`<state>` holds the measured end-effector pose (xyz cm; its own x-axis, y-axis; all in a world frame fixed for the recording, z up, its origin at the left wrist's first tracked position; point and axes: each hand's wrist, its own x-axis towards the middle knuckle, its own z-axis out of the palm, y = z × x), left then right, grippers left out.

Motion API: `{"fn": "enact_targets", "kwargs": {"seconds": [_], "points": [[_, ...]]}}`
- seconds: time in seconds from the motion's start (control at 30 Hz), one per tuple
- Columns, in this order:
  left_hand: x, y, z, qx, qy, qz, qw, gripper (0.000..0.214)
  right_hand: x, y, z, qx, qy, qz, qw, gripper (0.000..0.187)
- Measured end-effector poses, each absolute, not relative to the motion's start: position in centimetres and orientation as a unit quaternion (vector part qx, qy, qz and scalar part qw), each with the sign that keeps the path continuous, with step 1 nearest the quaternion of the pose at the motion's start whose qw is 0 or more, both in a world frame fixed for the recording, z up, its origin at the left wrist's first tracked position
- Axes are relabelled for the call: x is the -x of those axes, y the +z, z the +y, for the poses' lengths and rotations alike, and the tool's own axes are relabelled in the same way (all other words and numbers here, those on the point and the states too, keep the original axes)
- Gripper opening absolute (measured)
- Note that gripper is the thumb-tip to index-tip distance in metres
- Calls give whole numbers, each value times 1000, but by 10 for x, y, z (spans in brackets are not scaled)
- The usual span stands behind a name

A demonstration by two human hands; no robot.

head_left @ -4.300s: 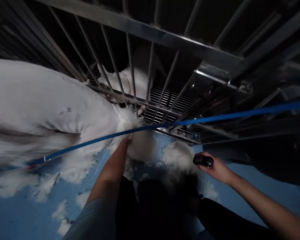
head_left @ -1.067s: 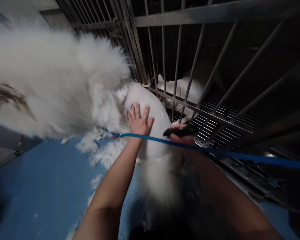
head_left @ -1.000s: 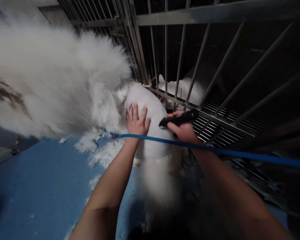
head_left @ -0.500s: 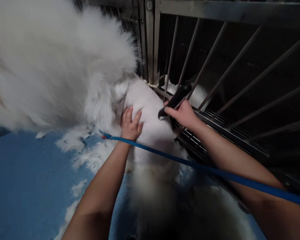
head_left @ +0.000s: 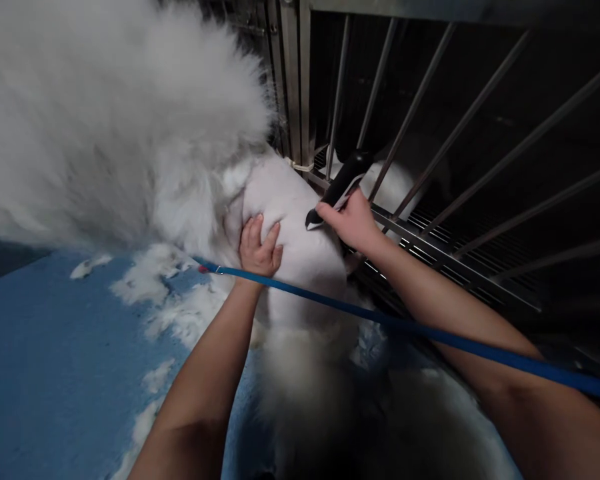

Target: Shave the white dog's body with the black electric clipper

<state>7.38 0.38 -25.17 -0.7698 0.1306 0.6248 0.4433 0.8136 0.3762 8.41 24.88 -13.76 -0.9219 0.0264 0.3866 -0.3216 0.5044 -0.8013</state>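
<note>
A white dog (head_left: 300, 267) stands in front of me, its back and hindquarters shorn close while the front (head_left: 105, 127) keeps long fluffy fur. My left hand (head_left: 261, 249) lies on the shorn flank with its fingers spread. In my right hand (head_left: 353, 219) is a black hair clipper (head_left: 343, 180), its blade end at the dog's shorn back and its body pointing up and right. A blue leash (head_left: 310, 301) runs from near the dog's belly over my left wrist and across my right forearm.
Beyond the dog stands a metal cage (head_left: 425, 93) with slanted bars, and a white animal (head_left: 397, 183) lies inside. Cut fur clumps (head_left: 185, 313) are scattered on the blue surface (head_left: 55, 360). Something pale and round-edged (head_left: 460, 407) sits dimly at the lower right.
The clipper and my right hand have shifted slightly left and up along the dog's back. My left hand stays on the flank. The view has tilted a little.
</note>
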Motion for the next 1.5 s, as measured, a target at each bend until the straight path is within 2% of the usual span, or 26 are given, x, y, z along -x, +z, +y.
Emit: {"fn": "enact_targets", "kwargs": {"seconds": [0.17, 0.3, 0.4, 0.47, 0.67, 0.73, 0.83, 0.9, 0.97, 1.07, 1.13, 1.27, 1.33, 1.4, 1.43, 1.5], "points": [[-70, -261, -4, 123, -267, -906, 306, 67, -101, -152, 251, -79, 451, -886, 70, 43], [-66, -267, -7, 118, -270, -901, 319, 68, -88, -148, 243, -55, 524, -837, 146, 35], [-66, -270, -9, 108, -280, -904, 305, 69, -79, -145, 231, -53, 505, -845, 168, 41], [-66, -273, -11, 109, -281, -907, 295, 69, -88, -153, 228, -52, 477, -865, 150, 46], [-68, -281, -13, 130, -258, -908, 302, 63, -138, -191, 245, -44, 470, -880, 49, 35], [-69, -282, -12, 134, -253, -907, 308, 62, -135, -187, 246, -24, 497, -864, 76, 32], [-70, -282, -10, 127, -252, -910, 303, 61, -114, -169, 238, -5, 553, -815, 174, 31], [-71, -281, -9, 115, -247, -915, 299, 59, -102, -159, 233, -20, 541, -821, 179, 36], [-72, -280, -8, 103, -242, -917, 300, 56, -100, -159, 232, -11, 504, -849, 159, 44], [-72, -279, -6, 113, -235, -911, 320, 54, -109, -169, 237, -16, 469, -879, 85, 48], [-73, -277, -5, 131, -223, -903, 342, 53, -113, -175, 241, -39, 501, -862, 68, 45], [-85, -263, 6, 137, -216, -893, 371, 52, -111, -174, 242, -90, 600, -788, 102, 37], [-95, -251, 20, 117, -216, -898, 365, 57, -112, -170, 245, -131, 587, -795, 79, 35], [-105, -237, 39, 86, -215, -909, 346, 71, -115, -165, 250, -166, 560, -810, 47, 36], [-108, -230, 49, 66, -215, -914, 339, 78, -115, -161, 253, -174, 558, -811, 41, 37], [-111, -218, 65, 23, -217, -914, 341, 78, -113, -153, 255, -175, 577, -795, 57, 36]]}}
